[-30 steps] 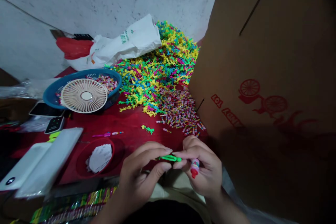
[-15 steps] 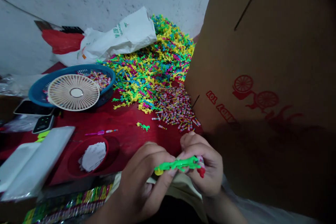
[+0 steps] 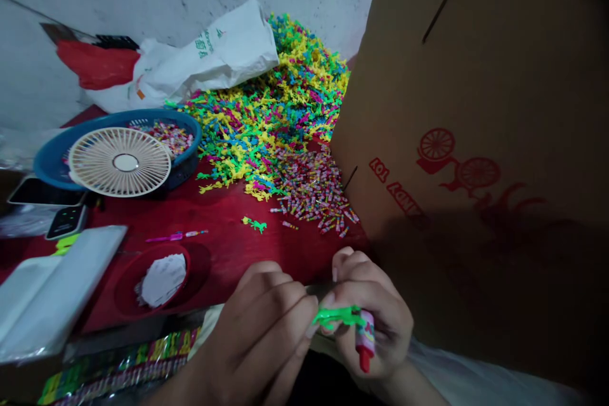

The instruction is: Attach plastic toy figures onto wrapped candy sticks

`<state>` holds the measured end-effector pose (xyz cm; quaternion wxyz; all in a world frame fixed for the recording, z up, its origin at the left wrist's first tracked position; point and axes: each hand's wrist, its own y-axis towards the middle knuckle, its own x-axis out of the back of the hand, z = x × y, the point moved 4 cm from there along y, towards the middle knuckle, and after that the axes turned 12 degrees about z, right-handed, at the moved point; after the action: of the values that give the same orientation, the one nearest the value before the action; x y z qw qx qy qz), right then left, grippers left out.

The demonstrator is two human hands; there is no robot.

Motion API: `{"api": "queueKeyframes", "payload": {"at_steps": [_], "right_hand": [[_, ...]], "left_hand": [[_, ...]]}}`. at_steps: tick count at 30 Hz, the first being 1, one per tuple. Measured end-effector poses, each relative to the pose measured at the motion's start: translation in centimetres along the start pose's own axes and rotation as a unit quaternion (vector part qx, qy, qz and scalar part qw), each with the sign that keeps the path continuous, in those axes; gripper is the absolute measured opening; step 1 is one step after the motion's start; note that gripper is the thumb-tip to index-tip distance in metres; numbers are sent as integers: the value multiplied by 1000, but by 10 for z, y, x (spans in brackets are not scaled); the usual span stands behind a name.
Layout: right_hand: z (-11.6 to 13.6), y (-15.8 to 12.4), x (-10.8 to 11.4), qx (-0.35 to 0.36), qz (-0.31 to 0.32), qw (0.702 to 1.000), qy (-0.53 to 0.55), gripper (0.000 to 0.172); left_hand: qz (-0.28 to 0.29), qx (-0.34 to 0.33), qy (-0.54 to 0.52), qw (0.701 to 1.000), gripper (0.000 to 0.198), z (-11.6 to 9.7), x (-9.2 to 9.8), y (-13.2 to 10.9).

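Note:
In front of my body, my left hand (image 3: 269, 323) is closed over the left part of a green plastic toy figure (image 3: 339, 315), hiding that end. My right hand (image 3: 387, 311) pinches the figure's other part between thumb and fingers. Across the figure's right end stands a small pink printed tube with a red tip (image 3: 365, 333), tip downward, against my right fingers. Whether the tube is joined to the figure I cannot tell. Beyond my hands lie a loose green and yellow figure (image 3: 257, 226) and a large heap of coloured plastic figures (image 3: 266, 120).
A pile of small printed tubes (image 3: 316, 187) borders a tall cardboard box (image 3: 466, 89) on the right. Leftward are a blue basket (image 3: 45, 155) with a cream fan-like grille (image 3: 95, 165), a red bowl (image 3: 121, 285) holding paper slips, a purple pen (image 3: 166, 238) and plastic bags (image 3: 71, 292).
My left fingers have closed further over the green figure, covering its yellow end. The tube at my right hand has swung into fuller view, its red tip pointing down.

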<state>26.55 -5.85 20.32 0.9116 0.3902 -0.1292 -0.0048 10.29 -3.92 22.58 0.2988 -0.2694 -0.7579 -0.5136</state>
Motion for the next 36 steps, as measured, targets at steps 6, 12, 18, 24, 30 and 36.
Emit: {"api": "queueKeyframes", "payload": {"at_steps": [6, 12, 18, 24, 30, 36], "right_hand": [[2, -6, -2, -8, -10, 1000, -21, 12], [-15, 3, 5, -164, 37, 978, 126, 20], [-28, 16, 9, -275, 140, 938, 160, 34], [-42, 7, 0, -263, 125, 952, 96, 36], [-40, -8, -7, -215, 80, 972, 55, 21], [-33, -5, -13, -180, 97, 978, 32, 15]], "left_hand": [[27, -1, -6, 1000, 41, -1, 0, 0], [46, 100, -91, 990, 24, 13, -6, 2], [48, 259, -341, 902, 19, 32, -21, -7], [-1, 339, -469, 816, 12, 57, -44, -26], [-235, 280, -497, 787, 12, 63, -31, -34], [-263, 223, -470, 812, 19, 54, -21, -32]]}}
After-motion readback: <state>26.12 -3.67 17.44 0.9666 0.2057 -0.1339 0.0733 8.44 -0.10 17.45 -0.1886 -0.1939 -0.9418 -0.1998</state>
